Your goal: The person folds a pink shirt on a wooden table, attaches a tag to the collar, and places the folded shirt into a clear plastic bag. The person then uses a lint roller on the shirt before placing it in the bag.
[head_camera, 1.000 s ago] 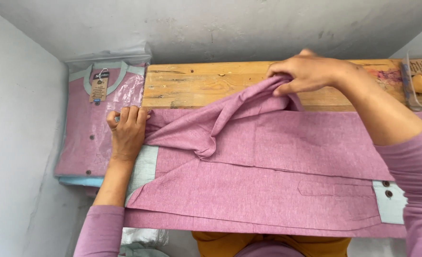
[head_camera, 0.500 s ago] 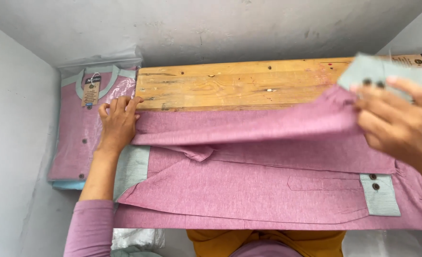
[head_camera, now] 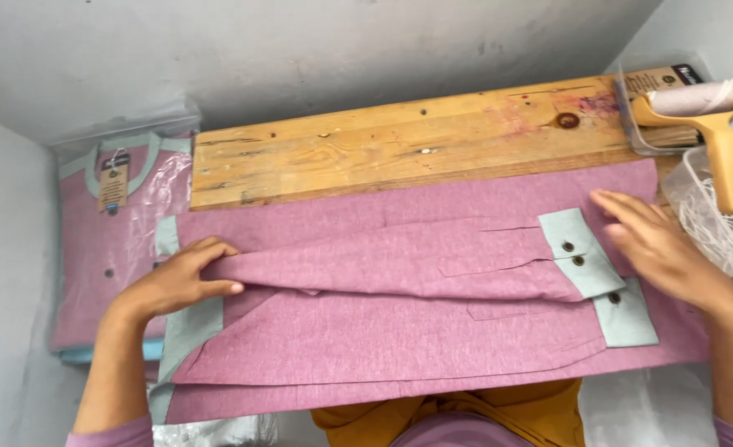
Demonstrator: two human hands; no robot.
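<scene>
Sleeve is down now: a second ago my right hand (head_camera: 660, 248) had it lifted over the wooden board (head_camera: 400, 149), now it lies flat across the pink shirt (head_camera: 400, 331), its pale green cuff (head_camera: 582, 252) stacked just above the other cuff (head_camera: 625, 316) near the board's right end. My view has also shifted, so the lint roller (head_camera: 718, 124) shows at the far right corner.

Right hand is open and flat, fingers spread, palm resting on the fabric just right of the cuffs, gripping nothing. Left hand (head_camera: 176, 281) sits at the shirt's left end, fingers curled loosely over the folded sleeve edge, pressing it down rather than pinching hard.

Shirt lies lengthwise along the near edge of the board, near side hanging slightly over toward me. Fabric looks light, soft and limp, probably woven cotton; I judge it creases easily and slides on the smooth wood, so it wants flat-palm pressure. Cuffs and the green placket strip (head_camera: 186, 331) look stiffer, best spots to pinch. Buttons are the only hard bits.

Bagged shirt (head_camera: 106, 248) lies off the board's left end; clear plastic (head_camera: 714, 223) is at the right edge.
</scene>
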